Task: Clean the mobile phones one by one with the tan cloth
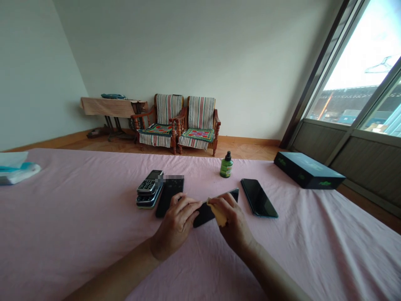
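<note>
A dark smartphone (pixel 204 214) is tilted on the pink cloth between my hands, partly hidden by them. My left hand (pixel 177 221) grips its left end, fingertips along the upper edge. In my right hand (pixel 234 221) is a bunched yellow cloth (pixel 220 216), held against the phone. Left of it lies another black phone (pixel 171 194), partly behind my left hand. Beside that is a stack of keypad phones (pixel 149 189). Over to the right, a third smartphone (pixel 259 198) lies flat with its dark screen up.
A green spray bottle (pixel 226 166) stands upright beyond the phones. At the far right sits a black box (pixel 308 170), and at the far left a tissue pack (pixel 19 169). Past the pink sheet (pixel 94 234) are two wooden chairs (pixel 198 121) and a covered table (pixel 108 108).
</note>
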